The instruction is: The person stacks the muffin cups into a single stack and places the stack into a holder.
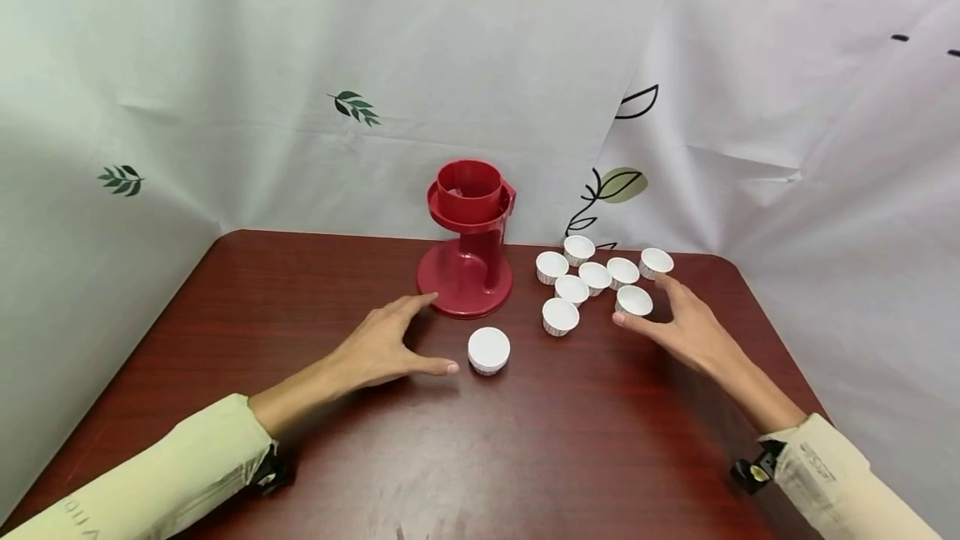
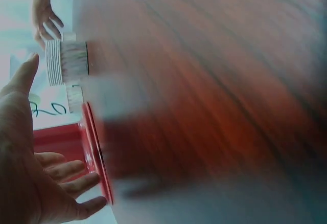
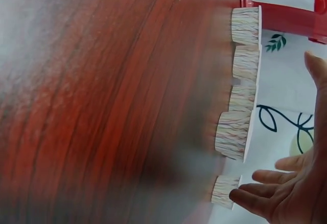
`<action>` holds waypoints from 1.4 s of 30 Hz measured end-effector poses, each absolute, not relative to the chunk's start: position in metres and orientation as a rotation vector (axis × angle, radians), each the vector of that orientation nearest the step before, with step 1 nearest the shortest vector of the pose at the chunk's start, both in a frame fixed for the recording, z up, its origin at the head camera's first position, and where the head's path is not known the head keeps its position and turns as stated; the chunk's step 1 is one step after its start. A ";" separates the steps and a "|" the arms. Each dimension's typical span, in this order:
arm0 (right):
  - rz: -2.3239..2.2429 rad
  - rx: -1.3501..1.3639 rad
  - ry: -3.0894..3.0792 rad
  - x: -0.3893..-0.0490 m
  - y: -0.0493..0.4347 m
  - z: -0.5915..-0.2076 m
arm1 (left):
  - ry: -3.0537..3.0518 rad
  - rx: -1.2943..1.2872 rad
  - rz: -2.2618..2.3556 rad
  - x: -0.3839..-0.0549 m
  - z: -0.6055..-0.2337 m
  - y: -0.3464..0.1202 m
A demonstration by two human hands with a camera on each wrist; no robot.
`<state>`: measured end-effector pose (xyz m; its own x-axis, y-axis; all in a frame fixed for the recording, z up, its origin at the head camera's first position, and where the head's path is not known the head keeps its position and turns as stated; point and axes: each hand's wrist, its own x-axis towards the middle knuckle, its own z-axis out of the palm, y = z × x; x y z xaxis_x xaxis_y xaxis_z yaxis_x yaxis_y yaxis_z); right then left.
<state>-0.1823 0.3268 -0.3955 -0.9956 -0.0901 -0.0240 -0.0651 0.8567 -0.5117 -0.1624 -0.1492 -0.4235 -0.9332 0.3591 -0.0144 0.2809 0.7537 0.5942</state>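
My left hand [image 1: 381, 346] is spread beside a small white paper cup [image 1: 488, 354], thumb tip just left of it, holding nothing. The left wrist view shows stacked white rims [image 2: 53, 63] on top of this cup, which looks flat white from above. Beyond the left fingers stands a red plastic stand [image 1: 467, 269] with a round base and an open cylinder on top. My right hand [image 1: 693, 330] also has its fingers apart, holding nothing. Its thumb and fingers are around the near side of a pleated white cup [image 1: 634, 302], and its fingertips overlap another cup [image 1: 657, 262] behind.
Several more white cups, such as this front one [image 1: 560, 317], stand upright in a loose cluster at the back right of the dark red wooden table [image 1: 525, 457]. A white leaf-printed cloth [image 1: 465, 48] hangs behind the table's back edge.
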 end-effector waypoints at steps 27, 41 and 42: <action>-0.973 -0.026 2.913 -0.196 0.326 -0.411 | 2.458 0.690 1.477 -0.163 -0.434 -0.093; -0.952 -0.027 2.984 -0.200 0.329 -0.417 | 2.420 0.618 1.524 -0.166 -0.436 -0.090; -0.956 -0.027 2.986 -0.199 0.328 -0.418 | 2.423 0.608 1.518 -0.166 -0.436 -0.090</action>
<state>-0.1990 0.3283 -0.4178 -0.9998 -0.0180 -0.0007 -0.0143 0.8138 -0.5810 -0.1660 -0.0899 -0.4356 -0.8907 0.4533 0.0342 0.2285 0.3814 0.8957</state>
